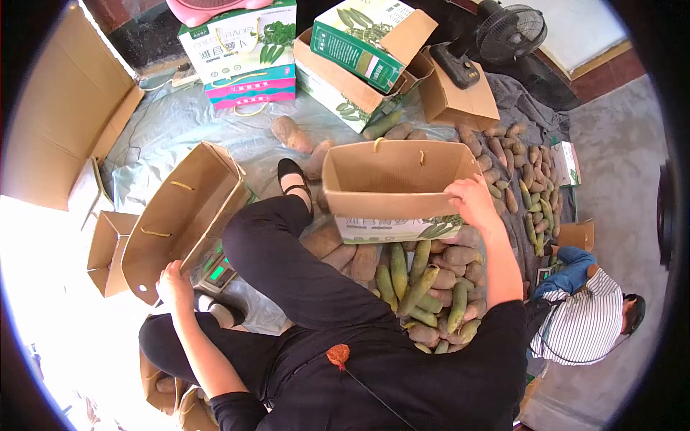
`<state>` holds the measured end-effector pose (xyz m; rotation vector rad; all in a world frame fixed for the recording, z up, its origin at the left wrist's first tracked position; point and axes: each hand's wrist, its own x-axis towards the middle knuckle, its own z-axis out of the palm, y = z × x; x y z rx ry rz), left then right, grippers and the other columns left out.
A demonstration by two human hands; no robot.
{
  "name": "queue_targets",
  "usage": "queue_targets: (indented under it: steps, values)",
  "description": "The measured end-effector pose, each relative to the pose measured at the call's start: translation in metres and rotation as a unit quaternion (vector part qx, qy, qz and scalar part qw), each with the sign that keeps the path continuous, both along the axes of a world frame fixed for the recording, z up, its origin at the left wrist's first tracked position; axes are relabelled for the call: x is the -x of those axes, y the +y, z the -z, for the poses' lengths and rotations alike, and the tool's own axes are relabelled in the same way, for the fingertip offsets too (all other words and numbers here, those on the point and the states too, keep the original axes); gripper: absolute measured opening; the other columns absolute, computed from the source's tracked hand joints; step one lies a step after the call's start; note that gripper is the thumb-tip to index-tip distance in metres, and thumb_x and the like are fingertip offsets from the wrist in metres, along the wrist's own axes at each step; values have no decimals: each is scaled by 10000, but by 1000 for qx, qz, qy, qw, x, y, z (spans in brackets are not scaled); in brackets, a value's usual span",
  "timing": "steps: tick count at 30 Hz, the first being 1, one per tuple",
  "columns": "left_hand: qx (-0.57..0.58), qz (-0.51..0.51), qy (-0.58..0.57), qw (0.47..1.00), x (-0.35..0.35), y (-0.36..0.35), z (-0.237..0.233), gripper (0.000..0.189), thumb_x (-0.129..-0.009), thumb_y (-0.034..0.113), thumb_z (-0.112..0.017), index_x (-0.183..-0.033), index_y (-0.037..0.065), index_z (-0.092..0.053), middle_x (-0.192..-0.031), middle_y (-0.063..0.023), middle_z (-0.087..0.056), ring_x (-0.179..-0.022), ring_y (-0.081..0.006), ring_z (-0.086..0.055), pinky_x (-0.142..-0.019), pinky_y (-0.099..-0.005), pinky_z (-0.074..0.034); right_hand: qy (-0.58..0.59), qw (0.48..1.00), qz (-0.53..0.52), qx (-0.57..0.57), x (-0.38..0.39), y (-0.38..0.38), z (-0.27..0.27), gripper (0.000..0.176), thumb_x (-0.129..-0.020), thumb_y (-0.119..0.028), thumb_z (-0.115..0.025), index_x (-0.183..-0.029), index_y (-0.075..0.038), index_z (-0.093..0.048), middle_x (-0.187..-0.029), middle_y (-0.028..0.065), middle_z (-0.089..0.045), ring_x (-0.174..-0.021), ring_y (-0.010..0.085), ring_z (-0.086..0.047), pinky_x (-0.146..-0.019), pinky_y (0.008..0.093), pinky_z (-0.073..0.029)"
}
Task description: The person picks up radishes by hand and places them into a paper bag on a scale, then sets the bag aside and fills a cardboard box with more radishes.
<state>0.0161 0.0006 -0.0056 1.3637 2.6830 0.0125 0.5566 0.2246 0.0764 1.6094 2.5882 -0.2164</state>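
My right hand [474, 205] grips the right end of an open cardboard box [392, 202], its fingers over the rim. That box has cord handles and a printed green-and-white side, and it stands over the vegetables. On the left, my left hand [175, 286] is closed at the near rim of a second open cardboard box [162, 237], which is tilted and also has cord handles. A weighing scale [219, 273] with a lit green display sits beside this box, partly hidden under it. Both boxes look bare inside as far as I can see.
Green radishes [418, 291] and brown tubers [460, 255] lie in front of me, with more tubers [535, 172] at the right. Printed cartons [237, 47] and a black fan [510, 32] stand at the back. Another person [586, 316] bends at the right.
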Motion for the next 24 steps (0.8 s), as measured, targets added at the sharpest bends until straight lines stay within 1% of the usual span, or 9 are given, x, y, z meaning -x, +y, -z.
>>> queue_targets:
  steps: [5,6,8,9,13,15,21,23,24]
  values:
    - [0,1,21,1000,-5,-1,-5,272,-690,94,-673,-956,95,-616,-921,-66,-624,-933,-243,-579,-796,-392,-422,92,993,-15,-65,13,-15,-49,230,-669,-24,-635,-892,-80,-622,-831,60,-628,-844,231,-592,-889,392,-390]
    - [-5,0,21,1000,-5,-1,-6,272,-690,94,-673,-956,95,-616,-921,-66,-624,-933,-243,-579,-796,-392,-422,181,981,62,-38,10,-15,-56,236,-683,-13,-631,-914,-62,-618,-836,62,-632,-813,207,-598,-836,357,-423]
    - [10,-7,20,1000,-5,0,-6,272,-695,102,-671,-962,98,-622,-931,-58,-627,-938,-235,-579,-797,-389,-422,396,908,135,-30,-8,-10,-49,244,-738,7,-619,-981,0,-600,-852,47,-635,-769,116,-586,-682,252,-466]
    - [19,-9,20,1000,-5,0,-6,272,-697,107,-670,-965,100,-624,-936,-54,-629,-941,-231,-579,-798,-388,-421,475,862,177,9,3,-10,-67,238,-774,3,-601,-1011,23,-588,-879,20,-620,-803,85,-560,-700,241,-456]
    - [4,-4,23,1000,-5,-2,-5,268,-699,110,-668,-963,103,-627,-936,-50,-630,-940,-227,-579,-799,-387,-420,576,795,189,-22,14,19,-88,262,-809,-16,-578,-1067,32,-574,-964,32,-618,-837,90,-565,-754,241,-445]
    - [5,-4,20,1000,-4,-2,-4,265,-698,107,-666,-960,105,-628,-932,-49,-629,-937,-227,-579,-798,-387,-418,694,689,203,-57,20,45,-88,271,-824,-39,-582,-1084,37,-570,-997,50,-621,-888,116,-575,-798,258,-441]
    - [2,-6,17,1000,-10,2,-14,255,-692,96,-663,-946,100,-629,-915,-58,-627,-921,-239,-579,-791,-390,-416,826,534,179,-14,40,202,-114,327,-825,-22,-557,-1147,37,-540,-1080,133,-604,-995,214,-582,-881,330,-445]
    - [-12,2,22,1000,-5,-2,-6,246,-693,92,-661,-936,97,-628,-910,-61,-626,-915,-243,-579,-789,-392,-416,838,524,151,8,40,262,-107,189,-794,-5,-562,-979,-14,-596,-902,98,-622,-802,212,-608,-696,323,-503]
    - [-31,7,25,999,-4,-2,-3,236,-694,89,-659,-927,93,-627,-904,-63,-625,-909,-247,-579,-788,-393,-416,819,543,186,-30,45,273,-100,95,-770,7,-555,-851,-44,-556,-792,64,-572,-675,190,-558,-578,311,-468]
